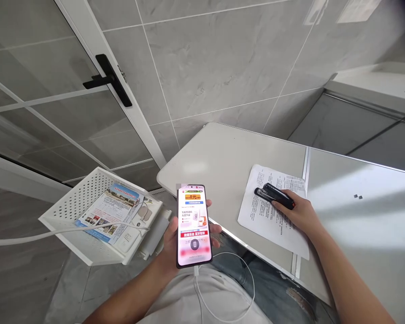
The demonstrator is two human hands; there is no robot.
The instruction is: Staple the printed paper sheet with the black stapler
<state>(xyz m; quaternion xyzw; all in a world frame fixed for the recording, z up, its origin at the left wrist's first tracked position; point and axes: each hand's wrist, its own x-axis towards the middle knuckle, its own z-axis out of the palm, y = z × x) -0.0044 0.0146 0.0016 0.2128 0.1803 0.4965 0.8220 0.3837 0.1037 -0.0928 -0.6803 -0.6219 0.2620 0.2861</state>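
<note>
The pale bench [222, 153] has a light metal strip crossing it, and its rounded left corner points toward the white-framed door [67, 90] with a black handle [110, 81]. Grey tiles with pale joints cover the wall [216, 63] behind. At the bench's near edge, left of the strip, printed paper [273, 207] lies under a black stapler [275, 195], gripped by the right hand [299, 211]. The left hand [172, 238] holds a lit phone [194, 225], cable [253, 288] attached, just off that edge. Farther left, a white perforated basket [84, 198] holds leaflets [111, 211].
</note>
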